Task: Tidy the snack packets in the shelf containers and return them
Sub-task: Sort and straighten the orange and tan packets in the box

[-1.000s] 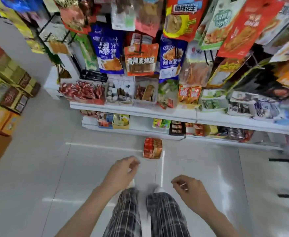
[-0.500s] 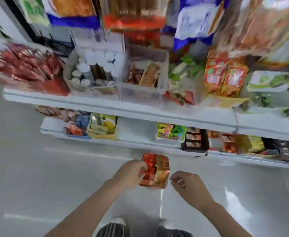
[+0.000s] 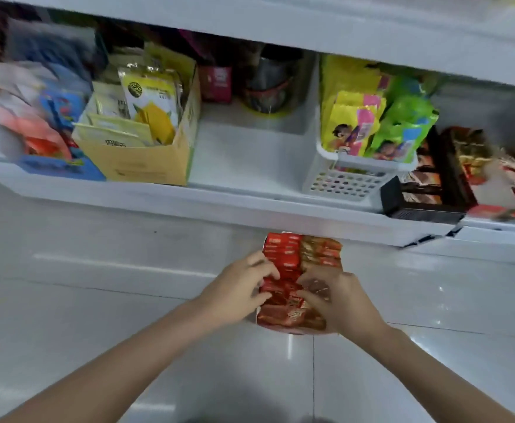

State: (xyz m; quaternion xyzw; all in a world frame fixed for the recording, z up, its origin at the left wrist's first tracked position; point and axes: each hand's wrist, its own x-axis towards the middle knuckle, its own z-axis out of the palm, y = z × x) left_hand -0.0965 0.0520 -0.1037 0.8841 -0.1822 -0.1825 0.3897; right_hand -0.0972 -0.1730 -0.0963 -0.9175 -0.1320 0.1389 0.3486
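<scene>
far left of shelf: a blurred heap of blue, white and orange packets [image 3: 36,123] sits on the lower white shelf [image 3: 250,193]; too smeared to read.
yellow box: an open yellow cardboard box [image 3: 146,160] stands just right of that heap, holding pale yellow pouches upright.
shelf gap: a bare stretch of shelf lies between the yellow box and a white perforated plastic basket [image 3: 347,181] of yellow and green packets; it looks like the likely slot for the return.
left hand: the left hand [image 3: 237,293] rests on the container's left side, fingers curled onto the red packets.
task thing: a low white container of red and brown snack packets [image 3: 295,270] sits on the glossy grey floor [image 3: 97,300], just in front of the shelf edge, below the gap.
right hand: the right hand [image 3: 338,303] covers the near right corner, fingers bent down onto the brown packets.
handling: the packets look light, slick and loose, so they probably slide and tip easily; press them level, then take the container by its two side walls, not by the packets.
far right: a black tray [image 3: 427,209] of dark packets stands beside the basket.
</scene>
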